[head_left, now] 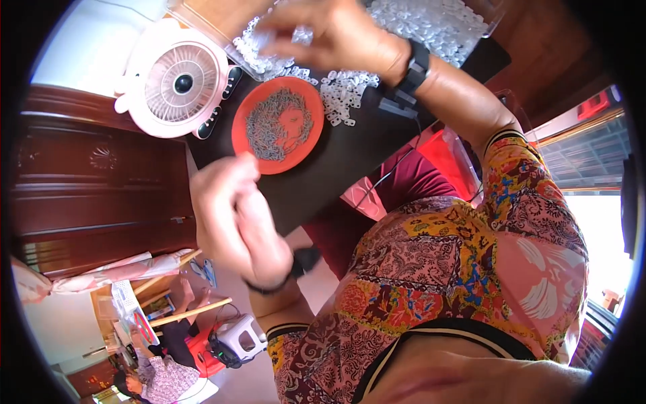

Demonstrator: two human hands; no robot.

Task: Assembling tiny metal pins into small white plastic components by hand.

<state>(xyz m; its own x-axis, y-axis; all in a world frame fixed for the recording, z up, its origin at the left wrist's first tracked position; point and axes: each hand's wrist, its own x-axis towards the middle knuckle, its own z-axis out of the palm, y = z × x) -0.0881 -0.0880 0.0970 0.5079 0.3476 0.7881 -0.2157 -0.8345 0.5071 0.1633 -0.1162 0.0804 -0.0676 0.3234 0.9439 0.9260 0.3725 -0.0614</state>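
My left hand [232, 219] is closed in front of the near-left rim of an orange-red plate [311, 156]. Its fingers are curled together, and what they hold, if anything, is hidden. On the plate lie many small grey metal pins [269, 128] that look like screws or nails. My right hand [313, 37] is at the far side, above small white plastic pieces [252, 57] in a clear tray, its fingers smeared by motion. A loose heap of white pieces with holes [342, 97] lies on the dark table [336, 158] beside the plate. A bigger pile of whitish translucent pieces [431, 27] is beyond my right wrist.
A round white-and-pink fan [178, 84] stands left of the plate. Dark wooden furniture [101, 168] is along the left side. At the lower left another person [168, 380] sits near a red stool [205, 350]. A red container [452, 161] is under my right arm.
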